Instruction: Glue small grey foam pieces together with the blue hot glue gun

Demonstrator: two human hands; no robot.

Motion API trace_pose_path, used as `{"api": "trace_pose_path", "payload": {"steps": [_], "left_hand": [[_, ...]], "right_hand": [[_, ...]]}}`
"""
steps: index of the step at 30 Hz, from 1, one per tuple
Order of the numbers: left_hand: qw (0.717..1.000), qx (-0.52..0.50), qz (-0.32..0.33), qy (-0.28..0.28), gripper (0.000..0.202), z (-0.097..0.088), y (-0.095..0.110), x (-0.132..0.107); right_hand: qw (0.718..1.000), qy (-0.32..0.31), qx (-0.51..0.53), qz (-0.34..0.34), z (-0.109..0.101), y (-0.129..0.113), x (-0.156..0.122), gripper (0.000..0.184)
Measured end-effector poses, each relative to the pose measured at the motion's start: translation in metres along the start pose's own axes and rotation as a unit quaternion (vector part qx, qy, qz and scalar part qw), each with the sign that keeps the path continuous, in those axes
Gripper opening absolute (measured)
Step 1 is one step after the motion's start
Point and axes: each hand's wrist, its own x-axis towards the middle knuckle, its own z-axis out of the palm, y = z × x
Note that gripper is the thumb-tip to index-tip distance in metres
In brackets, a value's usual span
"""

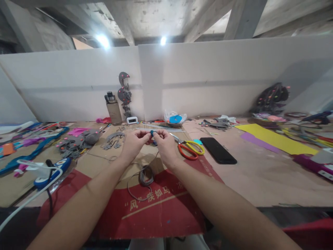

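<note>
My left hand (134,142) and my right hand (165,144) meet above the middle of the table, fingertips pinched together on a small blue bead-like piece (152,132). A thin grey cord runs down from the hands to a loose coil of cord (146,176) lying on red-printed cardboard (161,208) below my wrists. Red and yellow scissors (189,148) lie just right of my right hand. Grey felt cut-outs (113,139) lie left of my left hand.
A black phone (218,150) lies right of the scissors. Yellow and purple sheets (275,139) spread at the right. A blue glue gun with white cable (49,170) sits at the left. A bottle (113,109), a small clock (131,120) and a bowl (174,119) stand by the white partition.
</note>
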Motion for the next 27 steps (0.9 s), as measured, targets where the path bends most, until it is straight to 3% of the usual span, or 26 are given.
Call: {"api": "trace_pose_path", "payload": {"steps": [9, 17, 27], "left_hand": [[0.999, 0.027, -0.004, 0.021, 0.020, -0.002, -0.002, 0.001], [1.000, -0.014, -0.011, -0.018, 0.023, 0.001, -0.004, 0.002], [0.999, 0.030, -0.002, 0.013, 0.021, 0.001, 0.002, -0.001]], "right_hand": [[1.000, -0.013, -0.025, -0.002, 0.000, 0.007, 0.003, 0.020], [1.000, -0.001, 0.010, 0.021, -0.001, 0.008, 0.003, 0.022], [0.999, -0.011, -0.040, -0.011, -0.003, 0.012, 0.003, 0.020]]}}
